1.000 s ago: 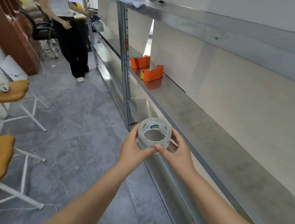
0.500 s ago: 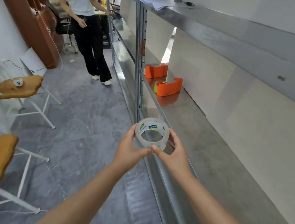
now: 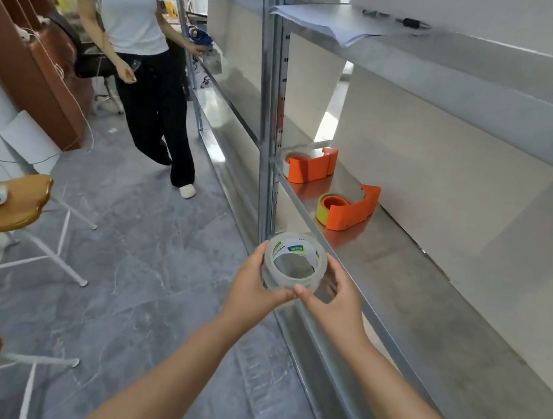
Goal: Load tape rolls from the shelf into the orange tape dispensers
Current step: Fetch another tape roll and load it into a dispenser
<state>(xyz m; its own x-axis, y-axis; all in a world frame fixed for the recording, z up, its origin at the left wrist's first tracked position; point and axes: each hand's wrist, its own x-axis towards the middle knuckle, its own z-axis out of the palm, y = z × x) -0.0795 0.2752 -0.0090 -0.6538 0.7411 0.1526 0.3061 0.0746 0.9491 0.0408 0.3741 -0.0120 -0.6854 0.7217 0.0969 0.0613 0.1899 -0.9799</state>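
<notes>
I hold a clear tape roll [image 3: 297,253] with a green and blue label in front of me, just off the shelf's front edge. My left hand [image 3: 252,287] grips its left side and my right hand [image 3: 333,302] grips its right side and lower rim. Two orange tape dispensers stand on the grey metal shelf [image 3: 430,295] ahead. The nearer dispenser [image 3: 354,209] carries a yellow roll. The farther dispenser [image 3: 311,166] carries a pale roll and stands just behind the upright post [image 3: 273,105].
Another person [image 3: 141,56] in a white shirt stands in the aisle ahead, hand on a blue object on the shelf. Wooden stools [image 3: 0,202] with white legs line the left. Papers [image 3: 331,22] lie on the upper shelf. A brown cabinet [image 3: 17,52] stands far left.
I have moved forward along the shelf, so the orange dispensers are much closer. Both hands keep the same hold on the tape roll. The other person has shifted slightly.
</notes>
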